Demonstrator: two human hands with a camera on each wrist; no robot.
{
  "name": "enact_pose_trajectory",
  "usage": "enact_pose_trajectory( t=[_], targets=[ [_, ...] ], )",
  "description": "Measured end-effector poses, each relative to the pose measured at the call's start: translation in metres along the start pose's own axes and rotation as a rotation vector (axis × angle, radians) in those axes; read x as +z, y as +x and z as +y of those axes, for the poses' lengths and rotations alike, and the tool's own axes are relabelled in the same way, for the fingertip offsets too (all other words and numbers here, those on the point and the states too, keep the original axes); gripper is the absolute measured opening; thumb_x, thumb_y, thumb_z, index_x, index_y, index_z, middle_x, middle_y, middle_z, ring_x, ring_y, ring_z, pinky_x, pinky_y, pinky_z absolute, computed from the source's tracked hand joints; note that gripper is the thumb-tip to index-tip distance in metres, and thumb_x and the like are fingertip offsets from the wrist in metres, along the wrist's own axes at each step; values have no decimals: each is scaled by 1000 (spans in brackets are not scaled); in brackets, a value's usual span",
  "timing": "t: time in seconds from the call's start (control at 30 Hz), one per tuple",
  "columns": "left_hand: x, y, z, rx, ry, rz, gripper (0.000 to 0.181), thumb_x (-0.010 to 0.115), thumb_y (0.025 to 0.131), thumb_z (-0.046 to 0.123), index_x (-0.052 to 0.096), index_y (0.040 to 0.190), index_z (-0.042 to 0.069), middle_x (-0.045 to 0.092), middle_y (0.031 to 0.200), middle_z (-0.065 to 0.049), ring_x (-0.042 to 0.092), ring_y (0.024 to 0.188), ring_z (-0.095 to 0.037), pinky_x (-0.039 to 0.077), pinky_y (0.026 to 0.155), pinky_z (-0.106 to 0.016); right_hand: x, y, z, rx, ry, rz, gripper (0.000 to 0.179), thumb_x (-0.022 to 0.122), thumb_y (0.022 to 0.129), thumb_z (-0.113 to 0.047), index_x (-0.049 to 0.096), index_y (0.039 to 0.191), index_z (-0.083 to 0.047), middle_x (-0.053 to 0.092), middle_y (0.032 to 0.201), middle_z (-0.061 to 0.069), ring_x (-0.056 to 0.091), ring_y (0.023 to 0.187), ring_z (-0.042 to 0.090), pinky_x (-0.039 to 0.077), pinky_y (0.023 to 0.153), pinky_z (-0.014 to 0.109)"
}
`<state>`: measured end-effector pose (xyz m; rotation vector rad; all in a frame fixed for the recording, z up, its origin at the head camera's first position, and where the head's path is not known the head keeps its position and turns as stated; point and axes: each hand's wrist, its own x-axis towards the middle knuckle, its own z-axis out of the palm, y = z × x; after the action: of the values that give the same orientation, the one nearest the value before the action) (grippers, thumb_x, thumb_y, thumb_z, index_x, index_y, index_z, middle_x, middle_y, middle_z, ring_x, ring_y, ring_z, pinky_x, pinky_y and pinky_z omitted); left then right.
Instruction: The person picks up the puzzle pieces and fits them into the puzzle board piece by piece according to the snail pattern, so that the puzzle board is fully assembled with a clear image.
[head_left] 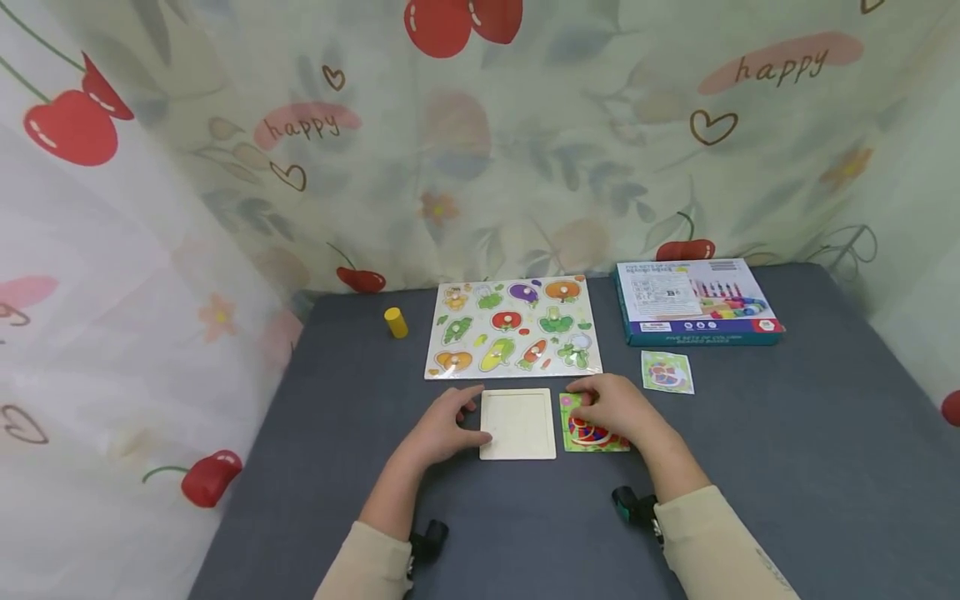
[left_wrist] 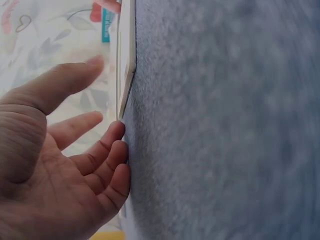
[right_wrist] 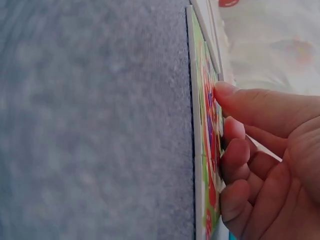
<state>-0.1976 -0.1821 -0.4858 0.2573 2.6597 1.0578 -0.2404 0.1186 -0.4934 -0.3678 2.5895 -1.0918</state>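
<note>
A shallow pale wooden puzzle tray (head_left: 518, 425) lies in front of me, its inside bare. My left hand (head_left: 444, 427) is at its left side, index finger by the far corner and thumb over the near part of the edge. In the left wrist view, the loosely bent fingers (left_wrist: 119, 150) come down on the cloth beside the tray. Right of the tray lies a colourful jigsaw puzzle (head_left: 594, 435) of flat pieces, mostly green, red and blue. My right hand (head_left: 617, 407) rests over it; in the right wrist view the thumb and bent fingertips (right_wrist: 235, 150) touch its face.
Behind the tray lies a vegetable peg puzzle board (head_left: 506, 325). A yellow cylinder (head_left: 396, 322) stands to its left. At the back right are a teal-edged box (head_left: 697, 302) and a small picture card (head_left: 667, 372). Patterned curtains (head_left: 480, 167) close off the table's back and sides.
</note>
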Motion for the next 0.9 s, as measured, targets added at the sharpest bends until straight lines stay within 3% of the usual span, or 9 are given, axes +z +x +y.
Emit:
enact_pose_trajectory(
  t=[0.37,0.7,0.9],
  targets=[
    [-1,-1,-9,10,7,-35,68,85,85,20,58,146,8,51,116,-6,45,101,-23,43,85,-41,3,1,1,40,66,29,32,82,86,-17,76,117,-8,56,82,3,52,77,20,40,70,36],
    [2,1,-10,4,-2,-15,67,84,86,19,57,146,10,50,116,-4,43,102,-22,42,84,-41,4,3,3,32,68,62,29,82,86,-16,73,112,-10,57,84,2,52,75,19,40,72,37],
    [4,0,-10,-5,-10,-17,67,84,86,19,57,147,10,49,114,-4,43,101,-22,41,83,-40,7,0,5,32,44,92,31,83,85,-18,75,114,-13,62,97,3,56,88,23,44,81,42]
  ],
)
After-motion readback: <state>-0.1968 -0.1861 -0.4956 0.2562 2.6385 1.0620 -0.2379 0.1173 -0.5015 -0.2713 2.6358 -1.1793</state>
